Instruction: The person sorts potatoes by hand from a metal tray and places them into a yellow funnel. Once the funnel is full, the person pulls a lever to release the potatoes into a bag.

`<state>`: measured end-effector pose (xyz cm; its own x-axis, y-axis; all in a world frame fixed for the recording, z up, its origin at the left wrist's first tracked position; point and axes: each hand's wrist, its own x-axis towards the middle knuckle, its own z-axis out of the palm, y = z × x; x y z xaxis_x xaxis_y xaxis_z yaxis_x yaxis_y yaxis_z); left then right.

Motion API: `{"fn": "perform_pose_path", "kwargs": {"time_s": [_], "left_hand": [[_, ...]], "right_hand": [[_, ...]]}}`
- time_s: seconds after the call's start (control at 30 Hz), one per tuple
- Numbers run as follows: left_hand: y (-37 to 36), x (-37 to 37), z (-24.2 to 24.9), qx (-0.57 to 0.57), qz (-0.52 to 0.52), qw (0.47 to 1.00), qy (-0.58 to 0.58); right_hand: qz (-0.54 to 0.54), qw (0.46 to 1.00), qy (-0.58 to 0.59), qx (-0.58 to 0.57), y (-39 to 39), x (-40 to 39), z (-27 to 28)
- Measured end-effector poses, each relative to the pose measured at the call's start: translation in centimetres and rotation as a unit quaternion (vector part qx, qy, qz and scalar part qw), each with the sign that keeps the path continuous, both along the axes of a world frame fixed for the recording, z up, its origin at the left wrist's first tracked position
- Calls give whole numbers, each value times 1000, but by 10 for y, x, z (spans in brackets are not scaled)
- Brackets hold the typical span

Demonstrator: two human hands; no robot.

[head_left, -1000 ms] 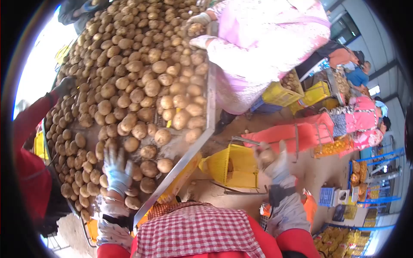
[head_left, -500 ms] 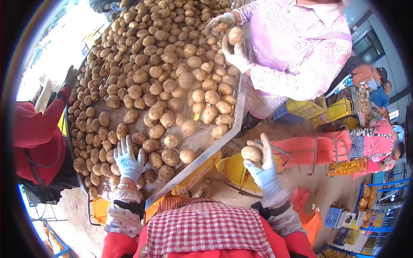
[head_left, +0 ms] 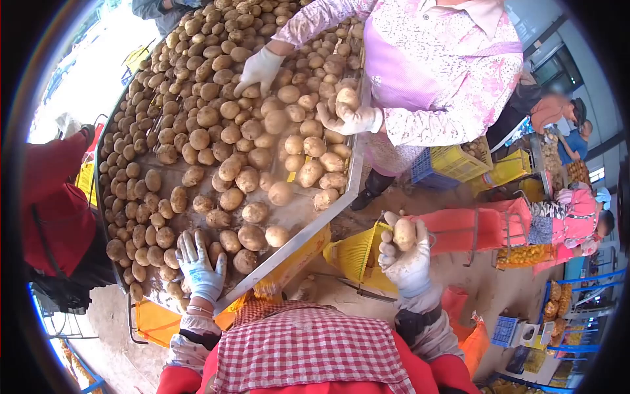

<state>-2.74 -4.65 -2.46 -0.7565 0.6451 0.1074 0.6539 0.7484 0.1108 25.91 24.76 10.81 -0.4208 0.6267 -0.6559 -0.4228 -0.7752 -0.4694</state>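
Many loose potatoes (head_left: 231,186) cover a metal-edged sorting table (head_left: 308,226). At its near edge my left hand (head_left: 202,269), in a white and light-blue glove, lies with fingers spread among potatoes, gripping none. Out to the right, beyond the table's rim, my right hand (head_left: 408,268) has its gloved fingers curled round a single potato (head_left: 404,234). That hand is raised above a yellow mesh bag (head_left: 357,257) standing by the table.
Across the right rim a co-worker (head_left: 446,85) in a pink patterned top holds a potato and touches the pile. Another person in red (head_left: 59,203) stands at the left. Yellow crates (head_left: 464,157), a red sack (head_left: 472,230) and an orange bag (head_left: 475,345) are at the right.
My right hand has turned, its fingers curling more round the potato. My left hand has shifted slightly toward me. The co-worker's one hand has reached left over the pile.
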Motion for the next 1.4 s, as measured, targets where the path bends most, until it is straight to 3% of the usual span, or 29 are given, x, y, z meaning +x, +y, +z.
{"fn": "perform_pose_path", "kwargs": {"time_s": [0.03, 0.1, 0.3, 0.5, 0.53, 0.57, 0.6, 0.67, 0.73, 0.77, 0.8, 0.83, 0.87, 0.9, 0.97, 1.03, 1.07, 1.1, 1.13, 1.17, 1.23, 1.27, 1.33, 1.4], "left_hand": [[1, 0, -1, 4, 4, 1000, 2], [2, 0, -2, 4, 11, 1000, 4], [2, -2, -5, 16, 6, 1000, 22], [2, 0, -4, 21, 7, 999, 35], [3, -1, -5, 22, 8, 999, 35], [3, -1, -5, 22, 10, 999, 36], [3, -1, -5, 20, 14, 999, 32], [4, -2, -6, 18, 20, 999, 31], [5, 0, -5, 24, 27, 999, 24], [7, 0, -3, 27, 28, 999, 23], [8, 1, -2, 34, 23, 999, 23], [7, 2, -1, 40, 19, 999, 22], [6, 0, -4, 45, 16, 999, 22], [8, -2, -4, 47, 18, 998, 25], [7, 2, -4, 57, 24, 998, 22], [4, 12, 16, 83, -11, 996, -4], [-3, 20, 20, 91, -22, 995, -20], [-13, 25, 23, 54, -40, 997, -46], [-29, 27, 18, 44, -89, 992, -78], [-36, 30, 23, 5, -102, 993, -51], [-51, 23, 29, 5, -43, 998, -39], [-55, 10, 25, 9, 26, 999, -26], [-63, -24, 3, 1, 123, 991, 50], [-55, -52, 21, 12, 149, 988, 34]], "right_hand": [[-2, 1000, -2, 2, 3, 8, -6], [132, 948, 289, 7, 6, 26, -17], [114, 911, 391, 66, -5, 30, -34], [153, 936, 313, 52, -2, 48, -41], [119, 981, 149, -24, -5, 54, -47], [77, 992, -18, -100, -6, 60, -56], [75, 993, -17, -89, -7, 69, -66], [89, 960, -211, -164, -3, 92, -96], [9, 982, -112, 153, 47, 143, -141], [62, 967, -57, 241, 86, 142, -89], [75, 955, 233, 169, 148, 160, -88], [-171, 981, 21, 94, 174, 163, -54], [-242, 953, -63, 172, 198, 159, -46], [-250, 951, -93, 156, 204, 149, -39], [-131, 952, -181, 211, 167, 125, -39], [23, 939, -224, 262, 127, 114, -80], [50, 919, -247, 303, 91, 94, -90], [130, 875, -369, 284, 67, 65, -84], [165, 803, -355, 450, 35, 50, -88], [185, 740, -363, 534, 18, 33, -107], [279, 560, -326, 709, 3, 5, -99], [288, 495, -271, 773, 3, -18, -88], [288, 429, -267, 814, 3, -66, -79], [293, 391, -263, 832, 11, -113, -77]]}}
